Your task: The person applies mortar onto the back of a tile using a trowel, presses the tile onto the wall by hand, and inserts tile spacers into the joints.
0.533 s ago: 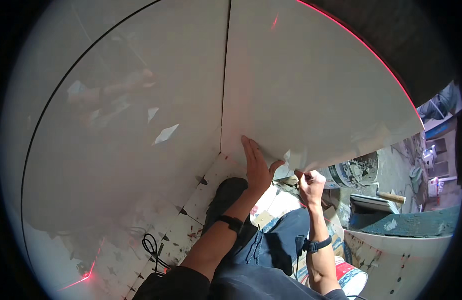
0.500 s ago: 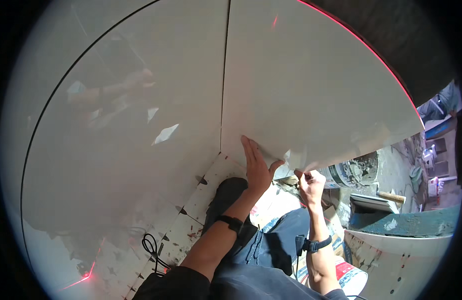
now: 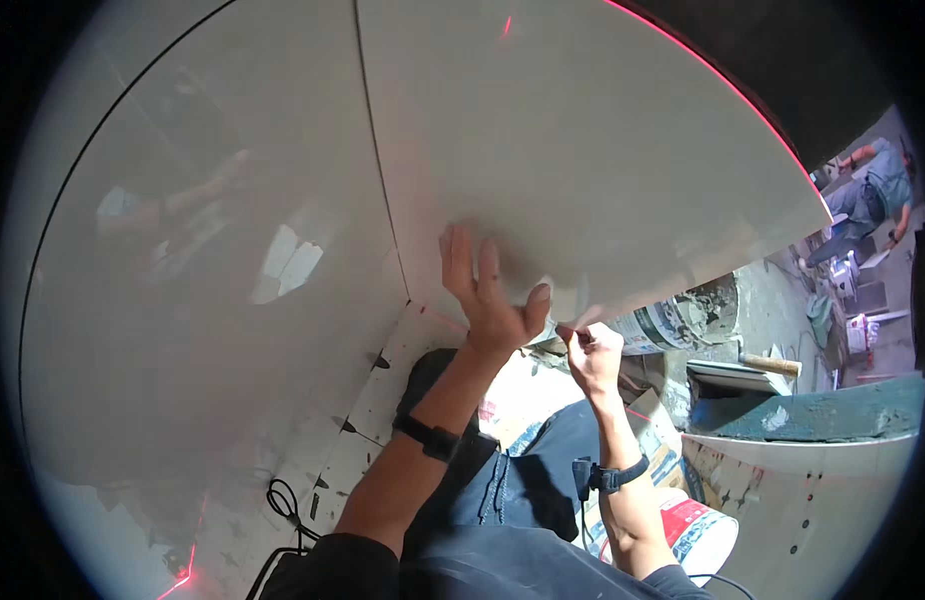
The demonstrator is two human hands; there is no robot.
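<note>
A large glossy pale tile (image 3: 602, 150) stands upright in front of me, meeting another glossy tile (image 3: 212, 380) at a dark vertical joint. My left hand (image 3: 490, 295) is open, fingers spread and raised, close to the front tile's lower left part; whether the fingertips touch it I cannot tell. My right hand (image 3: 595, 358) is closed in a pinch at that tile's lower edge. Anything between its thumb and fingers is too small or hidden to name. Both wrists wear black straps.
Dark clips (image 3: 380, 360) stick up along joints of the speckled floor tiles. A bucket (image 3: 697, 530) is beside my right forearm; another bucket (image 3: 647, 325) lies behind my right hand. A hammer (image 3: 770, 365) rests near a green beam (image 3: 802, 412). Another person (image 3: 882, 185) is at far right.
My view has shifted, moving the tile joint leftward. My left hand's fingers have spread and bent more. My right hand keeps its pinch at the edge. The other person shows more fully.
</note>
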